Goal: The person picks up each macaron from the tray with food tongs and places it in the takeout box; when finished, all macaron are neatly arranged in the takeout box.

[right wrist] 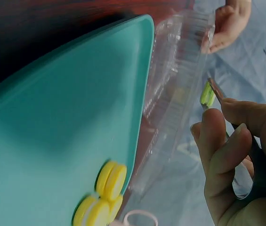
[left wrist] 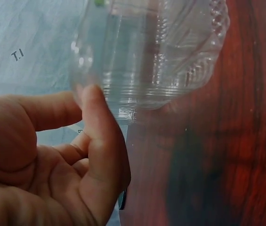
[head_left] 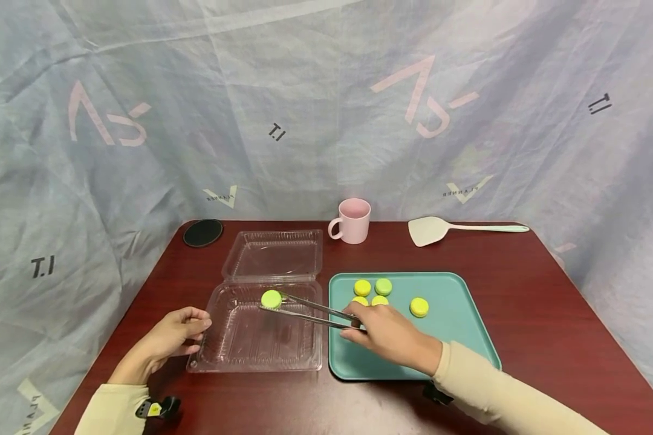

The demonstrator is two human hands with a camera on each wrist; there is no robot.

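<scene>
I saw the light green macaron (head_left: pixel 271 299) at the tips of the metal tongs (head_left: pixel 305 317), over the base of the clear container (head_left: pixel 256 367), toward its hinge side. The right hand (head_left: pixel 389 335), right of the container, had its fingers curled round the tongs, their tips pinching the macaron. Their long axis ran leftward from that hand across the container's right rim; I could call neither hand clearly nearer. On my left wrist feed, the left hand (head_left: pixel 176 332) pinched the container's left rim between thumb and finger. The lid (head_left: pixel 277 257) lay folded back behind the container's base. Just right of the container, the teal tray (head_left: pixel 451 338) held four yellow macarons (head_left: pixel 419 307) and one green macaron (head_left: pixel 383 286).
</scene>
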